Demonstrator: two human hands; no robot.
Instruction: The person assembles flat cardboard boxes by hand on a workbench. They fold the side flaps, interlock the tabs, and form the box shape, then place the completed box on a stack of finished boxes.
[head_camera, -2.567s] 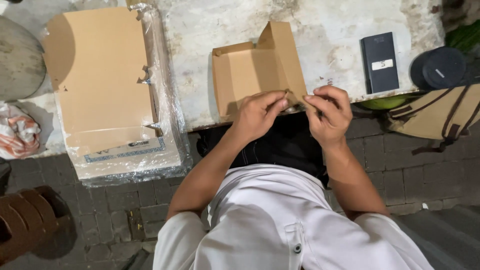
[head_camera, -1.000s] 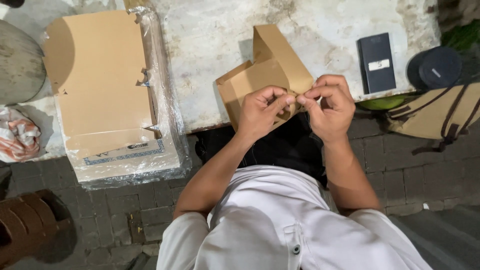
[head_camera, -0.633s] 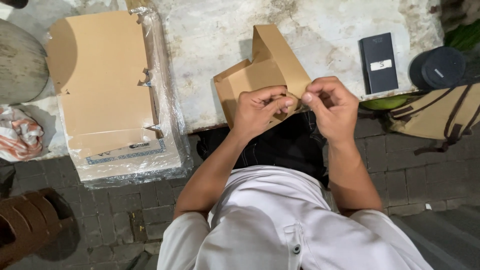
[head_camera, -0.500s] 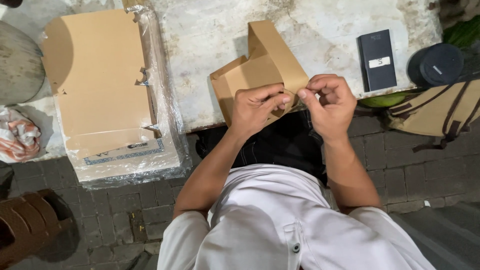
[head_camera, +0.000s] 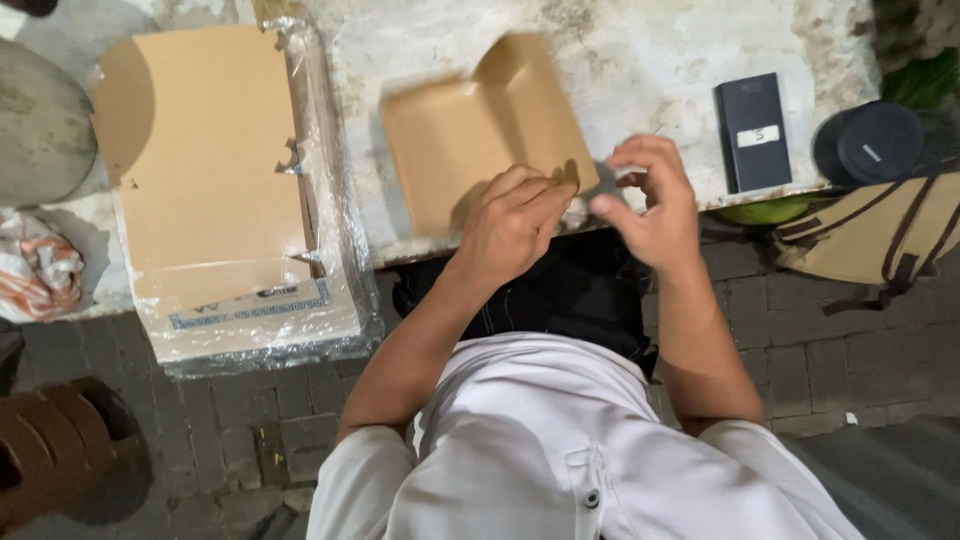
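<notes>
A: Where's the folded cardboard box (head_camera: 480, 130)?
B: On the worktop (head_camera: 640, 50), near its front edge, roughly mid-width. Blurred. One flap stands up on its right side; long axis runs along the front edge.
A: Hands?
B: Left hand (head_camera: 512, 222) rests on the box's near right corner, fingers curled on the cardboard. Right hand (head_camera: 648, 198) sits just right of it, off the box, fingers loosely apart, holding nothing. Left is nearer.
A: Around it?
B: Plastic-wrapped stack of flat cardboard (head_camera: 225, 180) toward the left edge, dark flat device (head_camera: 752, 130) toward the right.
</notes>
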